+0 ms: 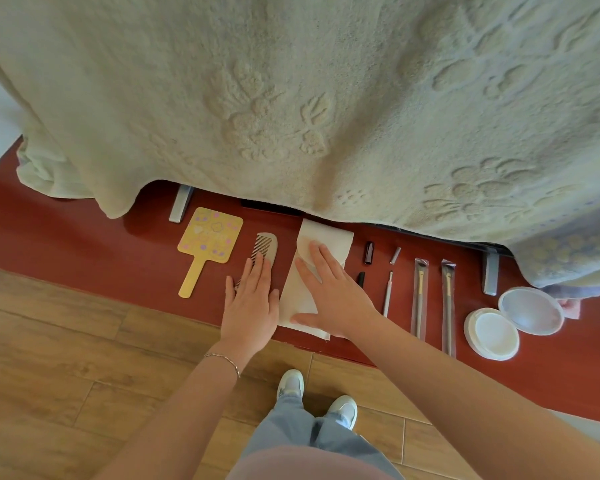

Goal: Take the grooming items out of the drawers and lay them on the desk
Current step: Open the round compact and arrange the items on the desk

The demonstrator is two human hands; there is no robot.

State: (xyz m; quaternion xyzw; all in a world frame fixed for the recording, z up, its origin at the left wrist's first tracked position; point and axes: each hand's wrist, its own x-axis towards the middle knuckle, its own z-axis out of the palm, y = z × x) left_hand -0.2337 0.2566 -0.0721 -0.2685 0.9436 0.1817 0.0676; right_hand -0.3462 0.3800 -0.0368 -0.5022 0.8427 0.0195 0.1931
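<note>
Both hands lie flat on the red desk (84, 244), palms down and fingers stretched out; neither one grips anything. The left hand (252, 306) rests on the lower part of a pale comb (266, 249), with its fingertips over the teeth. The right hand (329, 292) presses on a white folded cloth (329, 242), and the fingers are spread a little over a small round pad that lies on the cloth.

The grooming items are on the desk in a row. A yellow hand mirror (207, 244) with pink and white heart shapes is left of the comb. There is some writing on its back, but it is too blurred to read. Right of the cloth are a small dark tube (368, 252), a thin metal tool (388, 294) and two makeup brushes (420, 296) in clear sleeves. Further right an open round compact (492, 334) lies with its lid just beside it. No brand or label can be read on these things.

A thick cream blanket (291, 98) with raised flower patterns hangs over the back part of the desk.
</note>
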